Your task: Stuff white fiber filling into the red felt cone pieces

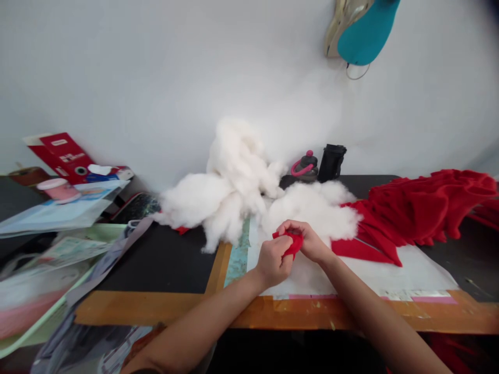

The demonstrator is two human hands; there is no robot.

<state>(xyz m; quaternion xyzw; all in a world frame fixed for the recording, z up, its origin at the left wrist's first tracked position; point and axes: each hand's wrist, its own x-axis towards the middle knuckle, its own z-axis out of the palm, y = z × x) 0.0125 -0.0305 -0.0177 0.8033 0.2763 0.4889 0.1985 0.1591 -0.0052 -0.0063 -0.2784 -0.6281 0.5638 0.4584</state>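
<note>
Between my two hands is a small bunched piece of red fabric [297,244], held above the white sheet near the table's front edge. My left hand [275,259] is closed on its near left side. My right hand [306,239] curls its fingers round the far right side. Just beyond them lies white fluffy stuffing [307,205], and a larger heap of stuffing [237,161] rises against the wall. A flat red fabric piece [364,252] rests on the sheet right of my hands. The fingertips are partly hidden by the fabric.
At the right stands a big pile of red fabric pieces [432,202]. A bottle with a pink strap [306,167] and a black case [331,162] are by the wall. To the left are a green tray [35,332], a pink tape roll [59,191] and a red box [66,156].
</note>
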